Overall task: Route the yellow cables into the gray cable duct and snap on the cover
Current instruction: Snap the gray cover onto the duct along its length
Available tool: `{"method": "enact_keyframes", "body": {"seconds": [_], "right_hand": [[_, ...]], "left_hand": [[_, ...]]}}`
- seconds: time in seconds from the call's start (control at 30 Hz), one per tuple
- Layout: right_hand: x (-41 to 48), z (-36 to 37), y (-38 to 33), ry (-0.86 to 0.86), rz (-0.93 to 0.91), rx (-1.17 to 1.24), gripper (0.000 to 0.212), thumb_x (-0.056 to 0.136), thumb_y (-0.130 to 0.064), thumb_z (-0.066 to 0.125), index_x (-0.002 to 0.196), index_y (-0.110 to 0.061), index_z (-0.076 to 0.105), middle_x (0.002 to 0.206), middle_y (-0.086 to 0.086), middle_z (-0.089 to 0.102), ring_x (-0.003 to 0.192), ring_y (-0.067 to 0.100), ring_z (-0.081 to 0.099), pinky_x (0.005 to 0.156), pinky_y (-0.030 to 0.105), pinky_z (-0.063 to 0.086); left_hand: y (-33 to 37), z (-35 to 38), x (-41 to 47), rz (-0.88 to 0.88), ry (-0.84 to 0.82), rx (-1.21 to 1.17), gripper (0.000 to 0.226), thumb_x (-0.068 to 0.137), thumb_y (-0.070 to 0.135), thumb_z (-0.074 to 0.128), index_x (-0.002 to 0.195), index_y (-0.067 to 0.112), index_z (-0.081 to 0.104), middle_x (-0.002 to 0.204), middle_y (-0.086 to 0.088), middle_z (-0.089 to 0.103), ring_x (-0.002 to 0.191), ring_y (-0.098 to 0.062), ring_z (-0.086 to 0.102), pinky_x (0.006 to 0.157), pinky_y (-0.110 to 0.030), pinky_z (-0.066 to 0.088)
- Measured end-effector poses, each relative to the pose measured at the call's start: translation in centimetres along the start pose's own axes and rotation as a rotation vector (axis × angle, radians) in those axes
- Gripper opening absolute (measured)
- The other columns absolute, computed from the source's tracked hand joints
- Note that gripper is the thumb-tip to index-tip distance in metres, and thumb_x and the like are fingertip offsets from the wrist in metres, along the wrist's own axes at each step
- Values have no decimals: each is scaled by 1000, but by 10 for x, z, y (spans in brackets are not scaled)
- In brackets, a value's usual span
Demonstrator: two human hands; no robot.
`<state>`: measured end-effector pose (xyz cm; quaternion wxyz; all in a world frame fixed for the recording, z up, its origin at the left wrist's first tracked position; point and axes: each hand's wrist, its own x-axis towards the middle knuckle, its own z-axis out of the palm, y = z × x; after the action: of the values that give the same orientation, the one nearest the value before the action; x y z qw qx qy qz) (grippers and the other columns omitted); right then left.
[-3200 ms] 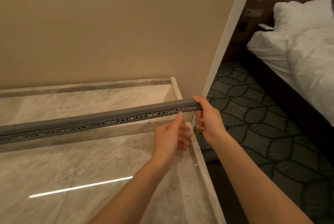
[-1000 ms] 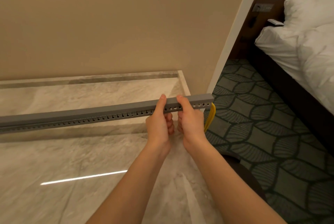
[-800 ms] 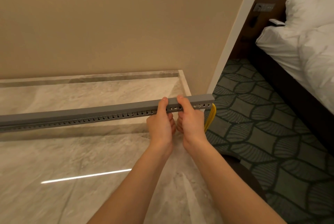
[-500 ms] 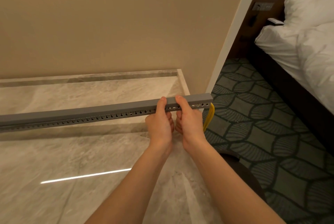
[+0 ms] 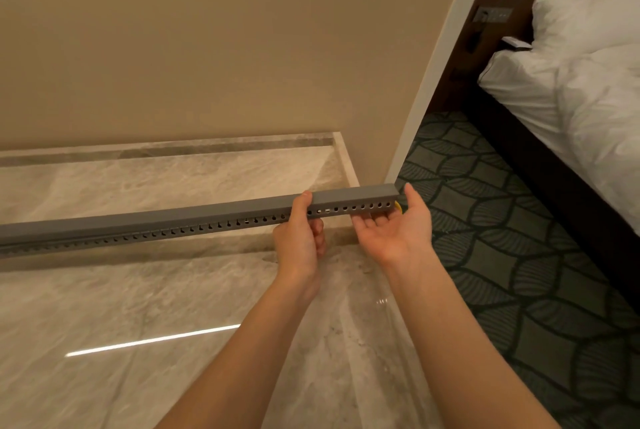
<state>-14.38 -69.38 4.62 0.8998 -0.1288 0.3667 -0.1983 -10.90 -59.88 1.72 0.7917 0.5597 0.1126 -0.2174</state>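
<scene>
A long gray cable duct (image 5: 173,219) with a row of holes along its side runs from the left edge to the marble counter's right end, its cover on top. My left hand (image 5: 300,241) grips the duct from below, thumb on the top. My right hand (image 5: 394,231) lies palm up under the duct's right end, fingers spread and thumb raised beside the end. A small bit of yellow cable (image 5: 398,207) shows at that end; the rest is hidden.
The beige marble counter (image 5: 138,307) has a raised lip along the back against a tan wall (image 5: 207,47). Right of the counter edge lies patterned dark carpet (image 5: 519,255), then a bed with white bedding (image 5: 581,82).
My right hand has let go of the duct and shifted to its right end, palm turned up and open. The yellow cable loop that hung below the end is now mostly hidden.
</scene>
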Motion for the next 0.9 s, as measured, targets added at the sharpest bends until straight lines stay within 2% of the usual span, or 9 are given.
{"method": "enact_keyframes", "body": {"seconds": [0.13,0.3,0.4,0.5,0.6,0.67,0.77,0.9], "right_hand": [[0,1,-1,20,15,-8,44,92,-25,55,128,-3,46,119,16,55,116,28,51,98,39,39],[3,-1,1,6,-18,8,41,92,-21,55,128,-1,46,107,16,58,112,28,53,99,39,40],[4,-2,8,-2,-43,49,45,92,-27,55,129,-4,47,111,15,58,110,26,54,102,38,41],[2,-1,20,-22,-44,76,52,88,-39,60,126,-6,47,117,14,56,113,26,53,104,37,40],[-6,1,30,-65,11,50,47,85,-42,61,119,-12,47,120,15,54,118,29,50,107,39,36],[-10,1,35,-72,23,15,47,87,-36,60,124,-11,45,123,15,53,120,29,48,107,38,36],[-17,3,45,-35,13,-9,59,88,-26,59,138,-5,34,133,16,47,127,27,43,110,37,32],[-26,10,68,-10,77,-69,69,90,-20,56,144,2,18,149,18,27,139,27,27,115,35,22]], "left_hand": [[0,0,3,-27,-7,20,36,89,39,53,60,18,47,47,5,38,40,-8,31,42,-22,25],[0,-3,7,-79,-25,32,35,89,42,52,65,16,50,49,4,42,41,-8,35,44,-23,29],[-1,-4,7,-97,-16,52,38,89,44,53,70,12,57,56,0,53,44,-10,45,45,-23,39],[0,-4,3,-130,-19,7,30,89,45,54,85,16,61,82,-5,66,59,-15,56,55,-29,48],[3,-11,0,-161,10,-160,24,89,39,57,95,16,57,97,-10,63,81,-21,64,71,-31,53],[7,-22,-1,-139,61,-253,30,89,34,59,110,13,52,112,-14,59,95,-24,63,80,-31,54],[20,-42,2,-112,126,-364,42,91,28,58,127,14,42,128,-15,48,114,-29,52,87,-35,51],[40,-82,12,-110,204,-450,52,90,27,56,136,11,37,130,-15,47,120,-33,49,92,-41,48]]}}
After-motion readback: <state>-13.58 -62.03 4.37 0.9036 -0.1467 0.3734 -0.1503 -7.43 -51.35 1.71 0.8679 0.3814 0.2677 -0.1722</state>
